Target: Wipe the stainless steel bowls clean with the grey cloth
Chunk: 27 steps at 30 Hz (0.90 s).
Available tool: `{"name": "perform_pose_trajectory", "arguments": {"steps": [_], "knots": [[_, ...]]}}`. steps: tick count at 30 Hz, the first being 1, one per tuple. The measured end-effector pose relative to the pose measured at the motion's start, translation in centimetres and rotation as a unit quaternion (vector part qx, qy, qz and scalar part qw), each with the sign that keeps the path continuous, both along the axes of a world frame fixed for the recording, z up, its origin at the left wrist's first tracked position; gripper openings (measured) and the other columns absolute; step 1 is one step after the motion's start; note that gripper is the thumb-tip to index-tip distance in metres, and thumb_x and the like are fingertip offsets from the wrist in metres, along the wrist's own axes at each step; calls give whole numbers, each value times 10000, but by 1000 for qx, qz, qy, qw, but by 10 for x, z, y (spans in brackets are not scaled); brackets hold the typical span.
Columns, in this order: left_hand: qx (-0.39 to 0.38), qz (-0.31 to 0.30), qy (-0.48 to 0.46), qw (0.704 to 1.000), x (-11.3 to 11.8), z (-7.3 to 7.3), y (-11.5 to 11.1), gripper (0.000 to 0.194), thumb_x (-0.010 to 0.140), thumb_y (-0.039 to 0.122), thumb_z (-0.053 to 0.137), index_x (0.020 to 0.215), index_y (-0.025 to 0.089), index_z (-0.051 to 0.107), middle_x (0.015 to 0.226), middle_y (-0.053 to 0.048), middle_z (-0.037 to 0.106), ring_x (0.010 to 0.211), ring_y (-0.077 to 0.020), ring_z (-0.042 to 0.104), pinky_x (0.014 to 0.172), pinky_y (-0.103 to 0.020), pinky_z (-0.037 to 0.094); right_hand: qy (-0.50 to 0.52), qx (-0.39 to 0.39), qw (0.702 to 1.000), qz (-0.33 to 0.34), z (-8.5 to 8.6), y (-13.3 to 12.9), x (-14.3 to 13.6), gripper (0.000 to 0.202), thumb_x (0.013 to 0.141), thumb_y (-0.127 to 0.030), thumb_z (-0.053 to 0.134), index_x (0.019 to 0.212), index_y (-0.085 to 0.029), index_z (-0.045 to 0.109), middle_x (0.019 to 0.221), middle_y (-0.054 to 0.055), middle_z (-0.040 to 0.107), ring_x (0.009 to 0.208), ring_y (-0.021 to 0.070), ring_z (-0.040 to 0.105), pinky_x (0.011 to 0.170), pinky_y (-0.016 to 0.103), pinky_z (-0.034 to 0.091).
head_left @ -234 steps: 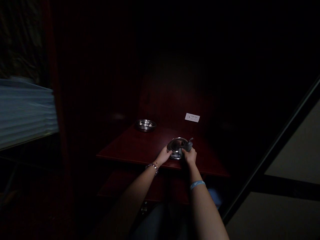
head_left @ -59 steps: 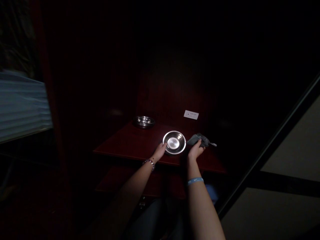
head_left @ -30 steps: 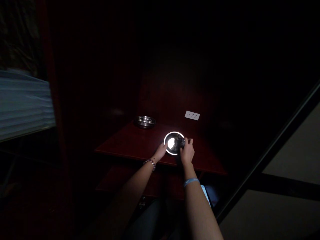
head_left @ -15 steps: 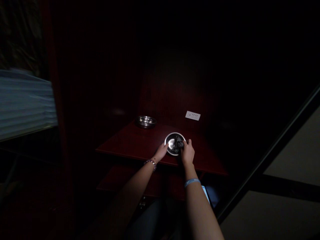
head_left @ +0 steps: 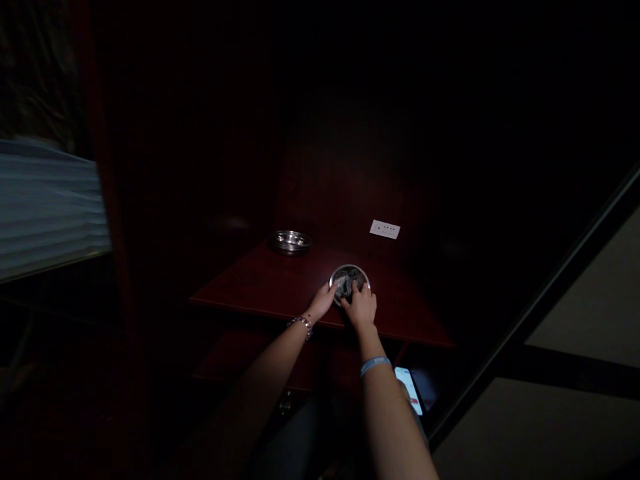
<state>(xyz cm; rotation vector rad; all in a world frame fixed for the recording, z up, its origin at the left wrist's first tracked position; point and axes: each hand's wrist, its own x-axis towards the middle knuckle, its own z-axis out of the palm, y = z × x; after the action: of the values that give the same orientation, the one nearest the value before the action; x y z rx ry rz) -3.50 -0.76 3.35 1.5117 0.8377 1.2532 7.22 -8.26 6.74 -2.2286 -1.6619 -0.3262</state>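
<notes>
A round shiny metal plate (head_left: 341,282) is tilted toward me over the front part of the dark red tabletop (head_left: 280,287). My left hand (head_left: 323,301) grips its left rim, with the thumb on the inner face. My right hand (head_left: 361,305) lies over the plate's near right side, its fingers spread and reaching onto the inner face. A grey and black streaky patch shows in the plate; I cannot tell whether it is a reflection or something lying there. A stack of metal plates (head_left: 290,243) stands at the back left of the tabletop.
A white socket panel (head_left: 385,229) is on the back wall. Below the tabletop runs a lower shelf (head_left: 230,360). A lit phone (head_left: 409,390) is beside my right forearm. Pale ridged material (head_left: 50,207) shows at far left. The surroundings are very dark.
My right hand has moved left from the plate's right rim onto its inner face, and its fingers have spread. The left hand keeps its hold. More of the phone shows.
</notes>
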Motion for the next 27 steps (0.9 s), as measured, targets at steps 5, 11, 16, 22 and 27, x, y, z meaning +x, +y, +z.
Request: {"name": "perform_pose_trajectory", "arguments": {"steps": [5,11,16,22,27], "knots": [[-5,-26,-2,1000,0,2,-3,389,929,371,526,1140,109,723,1124,-136,757,1066,-254,688,1020,-366,493,11,11,1000,-7,-2,1,3,709,913,-468,600,1529,-169,417,1532,207,416,1352,313,463,1078,415,369],[-45,-70,6,996,4,1,-5,393,920,419,583,1132,112,709,901,-92,764,731,-201,689,706,-314,567,15,53,998,7,-2,0,4,586,916,-335,575,1461,-129,505,1514,187,446,1359,314,433,1053,380,417],[-26,-69,-30,997,4,2,-6,355,906,425,607,1050,124,728,890,-92,762,824,-210,699,842,-327,555,33,69,997,19,-3,1,6,587,906,-286,568,1476,-163,501,1523,154,437,1377,311,402,1078,388,414],[-21,-67,-47,996,4,2,-6,393,862,488,644,987,126,730,932,-116,764,936,-247,702,948,-376,523,86,95,991,39,-6,2,10,548,887,-251,576,1435,-242,570,1463,122,452,1356,307,402,1074,393,440],[-19,-71,-60,995,4,1,-4,445,853,539,638,996,126,725,936,-121,766,978,-262,698,969,-388,519,102,128,984,71,-5,1,10,525,864,-183,551,1374,-284,630,1419,107,459,1324,293,416,1097,401,426]]}}
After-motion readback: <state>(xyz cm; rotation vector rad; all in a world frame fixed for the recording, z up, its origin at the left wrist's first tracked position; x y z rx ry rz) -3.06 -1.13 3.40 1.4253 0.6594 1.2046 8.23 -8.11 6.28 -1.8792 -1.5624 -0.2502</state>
